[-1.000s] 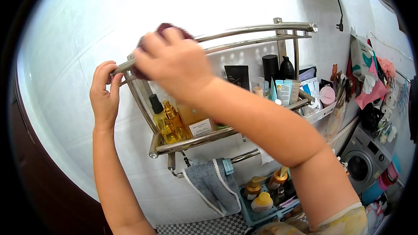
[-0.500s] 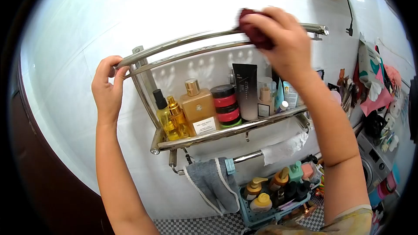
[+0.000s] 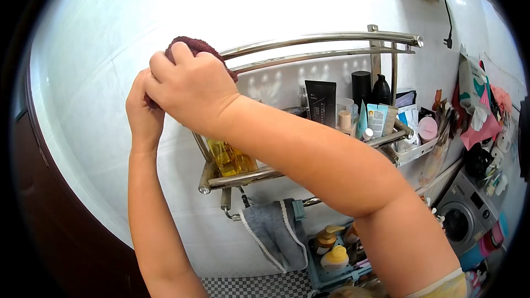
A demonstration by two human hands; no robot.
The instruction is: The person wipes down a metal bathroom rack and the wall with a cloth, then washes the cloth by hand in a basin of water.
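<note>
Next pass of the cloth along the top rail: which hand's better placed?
Right, likely: the right hand holds the cloth at the top rail; the left hand is close beside it, partly hidden.

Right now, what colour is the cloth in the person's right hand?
The cloth is dark maroon, seen best in the head view, though fingers partly cover it.

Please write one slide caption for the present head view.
Right hand holding a dark red cloth at the left end of the upper metal rail, beside the left hand.
</note>
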